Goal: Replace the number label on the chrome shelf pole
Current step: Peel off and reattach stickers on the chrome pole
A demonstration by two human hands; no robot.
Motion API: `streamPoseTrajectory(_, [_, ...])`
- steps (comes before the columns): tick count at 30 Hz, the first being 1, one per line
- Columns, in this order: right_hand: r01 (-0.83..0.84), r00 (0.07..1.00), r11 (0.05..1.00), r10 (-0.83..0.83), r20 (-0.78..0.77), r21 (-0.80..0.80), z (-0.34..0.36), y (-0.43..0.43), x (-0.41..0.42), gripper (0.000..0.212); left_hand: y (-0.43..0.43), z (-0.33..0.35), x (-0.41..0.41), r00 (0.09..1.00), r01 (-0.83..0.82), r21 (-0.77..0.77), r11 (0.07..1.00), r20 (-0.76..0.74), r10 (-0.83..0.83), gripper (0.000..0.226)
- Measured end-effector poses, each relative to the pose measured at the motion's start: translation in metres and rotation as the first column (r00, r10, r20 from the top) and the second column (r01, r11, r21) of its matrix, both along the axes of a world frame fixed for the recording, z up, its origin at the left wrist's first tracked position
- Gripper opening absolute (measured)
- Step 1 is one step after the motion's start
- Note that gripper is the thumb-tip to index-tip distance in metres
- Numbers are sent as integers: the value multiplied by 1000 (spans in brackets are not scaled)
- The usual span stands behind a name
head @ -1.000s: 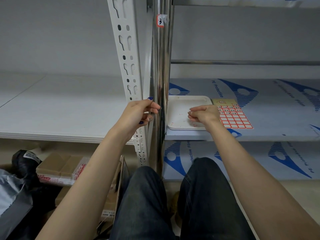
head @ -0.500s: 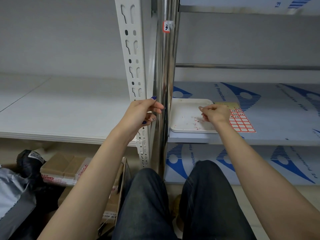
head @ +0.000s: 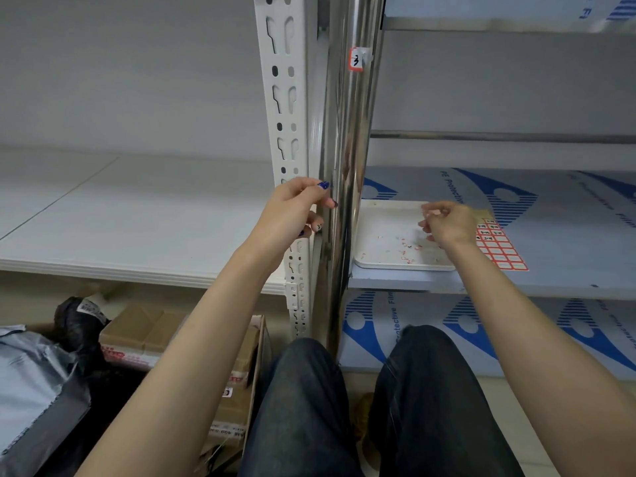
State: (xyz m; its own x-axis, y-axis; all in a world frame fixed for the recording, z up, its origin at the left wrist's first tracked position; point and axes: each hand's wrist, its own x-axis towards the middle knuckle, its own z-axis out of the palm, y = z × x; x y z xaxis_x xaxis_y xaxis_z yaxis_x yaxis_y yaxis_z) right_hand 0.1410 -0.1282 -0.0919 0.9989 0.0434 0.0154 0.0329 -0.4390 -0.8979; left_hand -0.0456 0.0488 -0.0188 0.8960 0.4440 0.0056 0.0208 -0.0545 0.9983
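In the head view, a red-bordered number label (head: 356, 59) is seen stuck high on the chrome pole (head: 347, 149), with a handwritten "3" on it; one edge of the label appears to be lifted off the metal. Blue print reading "PE Protective" can be made out on the film of the right-hand shelf (head: 550, 235), and "Protective Film" on the panel below it (head: 395, 318).

A label sheet (head: 499, 251) of red-bordered stickers is laid just beside a white tray (head: 378, 265). Dark marks are written on its upper rows but cannot be read. Red and white scraps (head: 407, 247) are scattered in the tray.

The left hand (head: 292, 211) is held with curled fingers at the pole's left edge, in front of a white slotted upright (head: 285, 98). Whether anything is pinched there cannot be told. A small white piece (head: 318, 227) with a dark mark is seen at a lower fingertip.

The right hand (head: 447, 223) is held over the tray, its fingertips drawn together. It cannot be told whether something is gripped between them, as that spot is blurred.

Red print on the cardboard boxes (head: 144, 335) is too small to be read. The pole's top is cut off by the frame.
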Motion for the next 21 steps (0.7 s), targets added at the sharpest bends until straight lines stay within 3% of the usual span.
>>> streamPoseTrajectory(3, [-49,997,999,50,52,-24,13,7,-6,32,3,8,4,991,-101,82,991,93,93,12])
streamPoseTrajectory(6, [-129,977,990,117,181,55,41,18,-23,19,4,22,13,955,-220,237,946,252,158,15])
streamPoseTrajectory(13, [-325,902,891,191,387,318,112,43,-66,23,-3,69,39,862,-406,534,741,493,118,18])
streamPoseTrajectory(17, [-357,871,866,174,460,349,128,48,-77,21,-5,85,48,827,-484,597,640,551,112,20])
streamPoseTrajectory(21, [-375,848,851,155,507,368,132,48,-82,19,-6,89,52,813,-501,560,660,566,137,26])
